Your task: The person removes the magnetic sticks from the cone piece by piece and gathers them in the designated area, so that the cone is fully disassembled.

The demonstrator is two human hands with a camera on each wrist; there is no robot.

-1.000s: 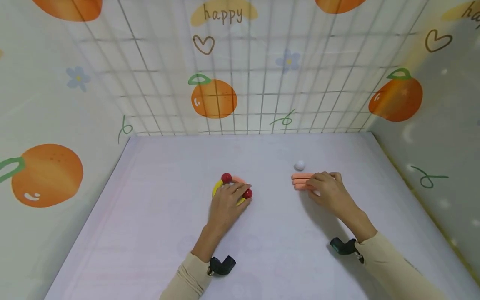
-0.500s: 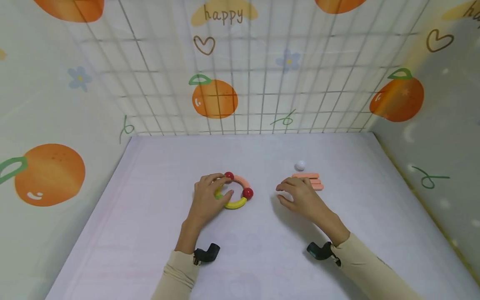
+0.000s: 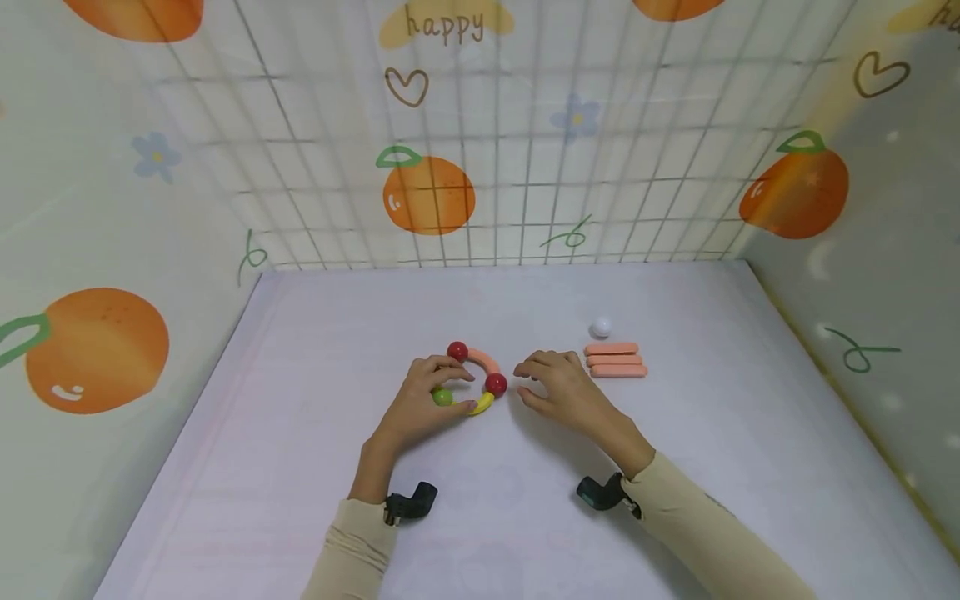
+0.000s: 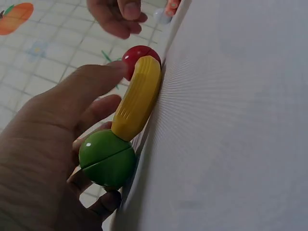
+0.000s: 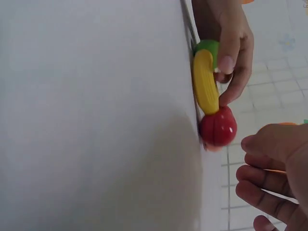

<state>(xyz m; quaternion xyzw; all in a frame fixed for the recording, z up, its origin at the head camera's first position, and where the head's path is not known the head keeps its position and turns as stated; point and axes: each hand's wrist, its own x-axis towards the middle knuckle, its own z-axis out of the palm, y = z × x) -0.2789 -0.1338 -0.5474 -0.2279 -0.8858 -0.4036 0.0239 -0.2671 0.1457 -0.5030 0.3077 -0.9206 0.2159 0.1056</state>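
Observation:
A ring of toy pieces lies on the table, joined from a red ball [image 3: 496, 384], a second red ball [image 3: 457, 351], a green ball [image 3: 443, 397], a pink curved piece [image 3: 482, 360] and yellow banana-like pieces [image 4: 138, 98]. Over the ring's left side arches my left hand [image 3: 411, 400], its thumb near the yellow piece and its fingers spread toward the far side; part of the ring is hidden under it. My right hand [image 3: 572, 392] hovers just right of the nearer red ball, fingers loosely bent, apart from it and holding nothing.
Several pink sticks [image 3: 617, 360] lie side by side on the white table to the right. Behind them rests a small white ball [image 3: 602, 327]. A printed curtain [image 3: 510, 167] with a grid stands at the back. Each wrist carries a black camera [image 3: 412, 502].
My right hand has left the pink sticks and moved left toward the ring. My left hand has shifted left off the ring's middle, uncovering its right side, then slightly back right.

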